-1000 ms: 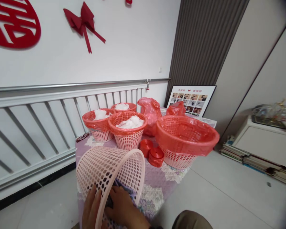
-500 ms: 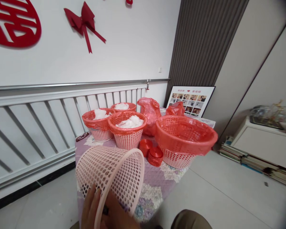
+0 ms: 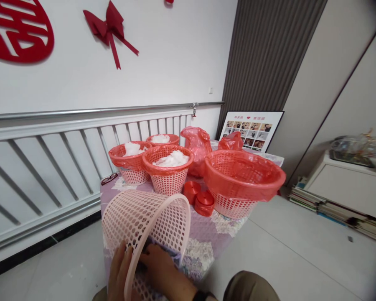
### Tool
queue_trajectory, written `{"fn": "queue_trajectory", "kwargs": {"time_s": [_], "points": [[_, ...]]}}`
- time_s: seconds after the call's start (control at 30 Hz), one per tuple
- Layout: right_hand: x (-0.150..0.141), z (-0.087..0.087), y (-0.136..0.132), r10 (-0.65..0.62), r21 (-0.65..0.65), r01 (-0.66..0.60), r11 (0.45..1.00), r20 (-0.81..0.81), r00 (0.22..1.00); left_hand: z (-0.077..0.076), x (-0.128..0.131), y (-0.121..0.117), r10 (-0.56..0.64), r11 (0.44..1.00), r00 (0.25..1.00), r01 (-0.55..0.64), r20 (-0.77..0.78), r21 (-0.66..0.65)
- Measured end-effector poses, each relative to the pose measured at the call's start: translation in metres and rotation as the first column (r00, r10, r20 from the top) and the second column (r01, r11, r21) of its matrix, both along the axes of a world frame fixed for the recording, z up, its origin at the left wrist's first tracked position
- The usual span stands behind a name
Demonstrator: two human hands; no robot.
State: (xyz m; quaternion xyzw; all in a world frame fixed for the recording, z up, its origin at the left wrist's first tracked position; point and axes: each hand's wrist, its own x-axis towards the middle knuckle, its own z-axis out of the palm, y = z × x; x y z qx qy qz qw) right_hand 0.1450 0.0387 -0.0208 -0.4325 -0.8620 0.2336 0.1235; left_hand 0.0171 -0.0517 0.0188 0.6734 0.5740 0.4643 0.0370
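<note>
1. Bare pink basket (image 3: 128, 213), lower left of centre in the frame; tipped on its side on the floral tablecloth (image 3: 219, 246), its mouth turned toward the lower right; no red lining on it.
2. Left hand (image 3: 120, 267), bottom of the frame; fingers extended and close together against the basket's outer wall; thumb hidden, so whether it clasps the rim cannot be told.
3. Right hand (image 3: 159, 265), reaching inside the mouth, at a purple and dark cloth (image 3: 171, 251); fingertips partly hidden; whether they pinch the cloth cannot be told.
4. Red rolls (image 3: 204, 202), centre, beside the tipped basket.
5. Three smaller baskets (image 3: 170, 182), centre to left of centre; upright, red-lined, with white filling (image 3: 172, 159); judged done as to lining and filling.
6. Large basket (image 3: 235, 207), right of centre; lined, no white filling visible; by comparison, judged part-way; the tipped basket, judged least advanced, shows neither lining nor white filling.
</note>
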Motion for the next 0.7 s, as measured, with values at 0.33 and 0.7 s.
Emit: {"fn": "queue_trajectory", "kwargs": {"time_s": [0.33,0.7], "points": [[0.036,0.008,0.027,-0.22,0.087,0.208,0.974,0.171,0.96,-0.005,-0.032,0.011,-0.165,0.984,0.978,0.154,-0.131,-0.09],[-0.006,-0.007,-0.046,-0.2,-0.171,0.177,0.969,-0.127,0.972,0.083,-0.033,0.017,-0.301,0.936,0.952,0.284,-0.055,-0.209]]}}
